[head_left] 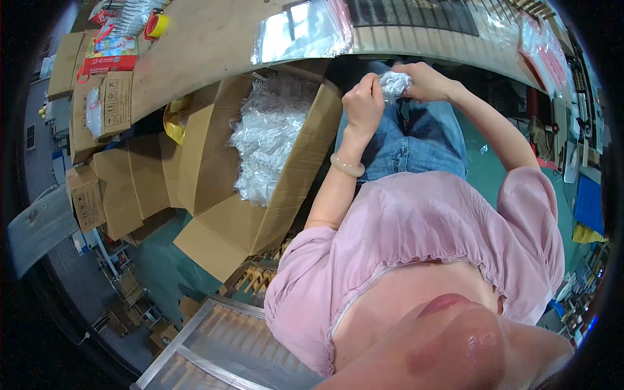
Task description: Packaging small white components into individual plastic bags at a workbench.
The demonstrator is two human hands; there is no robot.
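Wad: crumpled clear plastic (395,83), upper middle of frame, held over the lap just below the bench (208,45) edge.
Left hand (364,104): fingers closed, pinching the wad's left side.
Right hand (426,81): curled around its right side.
Handling: likely light, soft, crinkly, slippery; pinch a fold.
Box (273,195): more clear bags, left of the lap.
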